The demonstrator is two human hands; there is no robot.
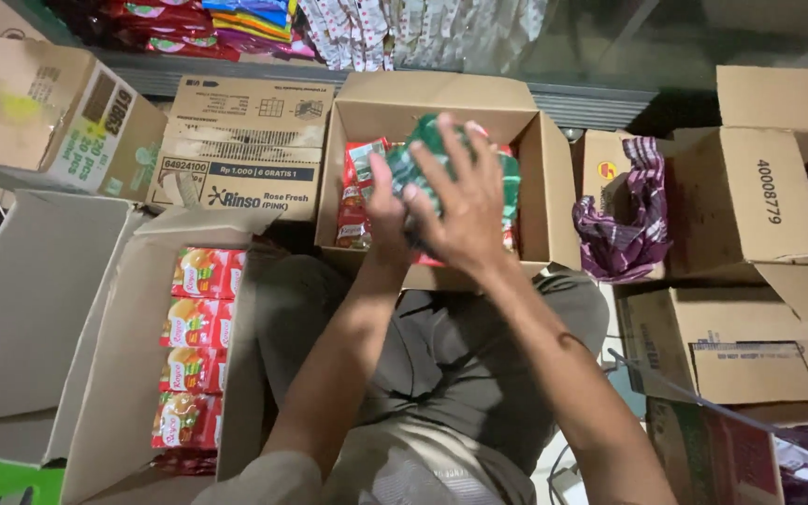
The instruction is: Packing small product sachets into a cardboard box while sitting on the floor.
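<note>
1. The right hand (465,210) is spread wide, fingers splayed, its palm pressed over a bundle of green sachets (432,140) and gripping it from the near side.
2. The left hand (387,210) is mostly hidden behind the right; its thumb and fingers curl onto the left edge of the same bundle, so both hands have hold of it.
3. The bundle sits above the open cardboard box (535,178) directly ahead, roughly level with its rim; whether it touches the contents below cannot be told, since the hands cover that spot.
4. Inside that box, red sachets (359,187) stand packed along the left wall, just beside the left hand.
5. The box rests against the person's knees, and grey trousers (441,355) fill the space beneath the forearms.
6. To the left, a long open carton (123,374) holds a row of red and orange packets (196,355), well apart from the hands.
7. Behind that carton stands a closed printed box (245,140), and further left another tilted box (39,112).
8. To the right, a purple checked cloth (628,215) hangs over the edge of a brown box (750,196), near the right wall of the open box.
9. More flattened and stacked cartons (750,355) lie at the lower right.
10. Strips of hanging sachets (376,28) show along the top edge.
</note>
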